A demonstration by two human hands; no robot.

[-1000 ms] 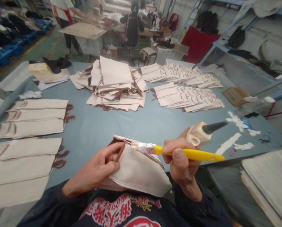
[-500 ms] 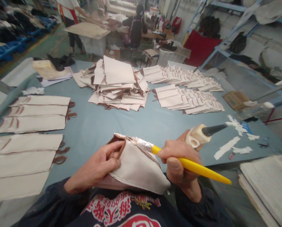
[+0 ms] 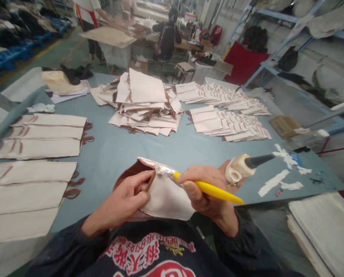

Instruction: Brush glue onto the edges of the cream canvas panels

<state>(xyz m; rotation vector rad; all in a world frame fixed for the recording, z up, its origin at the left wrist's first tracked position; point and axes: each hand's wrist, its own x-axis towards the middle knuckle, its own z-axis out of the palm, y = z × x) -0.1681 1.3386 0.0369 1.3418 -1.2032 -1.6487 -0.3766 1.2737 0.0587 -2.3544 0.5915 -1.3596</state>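
Observation:
A cream fabric piece (image 3: 169,198) with a brown inner side lies at the table's near edge, its top parted. My left hand (image 3: 121,202) pinches its brown-edged opening, fingertips partly inside. My right hand (image 3: 208,192) grips a yellow-handled brush (image 3: 215,191); its white-coated bristles touch the piece's upper edge, right beside my left fingertips. Just beyond my right hand, a cream bottle (image 3: 238,169) with a dark nozzle is tilted to the right, and what supports it is partly hidden behind the hand.
Stacked cream pieces (image 3: 146,90) stand at the table's back middle, with overlapping rows (image 3: 229,123) to their right. More pieces (image 3: 45,134) lie at left. White strips (image 3: 273,182) and a cardboard box (image 3: 284,126) are at right. Two people are in the background.
My right hand and the brush have moved left along the piece's upper edge, towards my left hand. The opening of the piece is spread wider, showing more brown.

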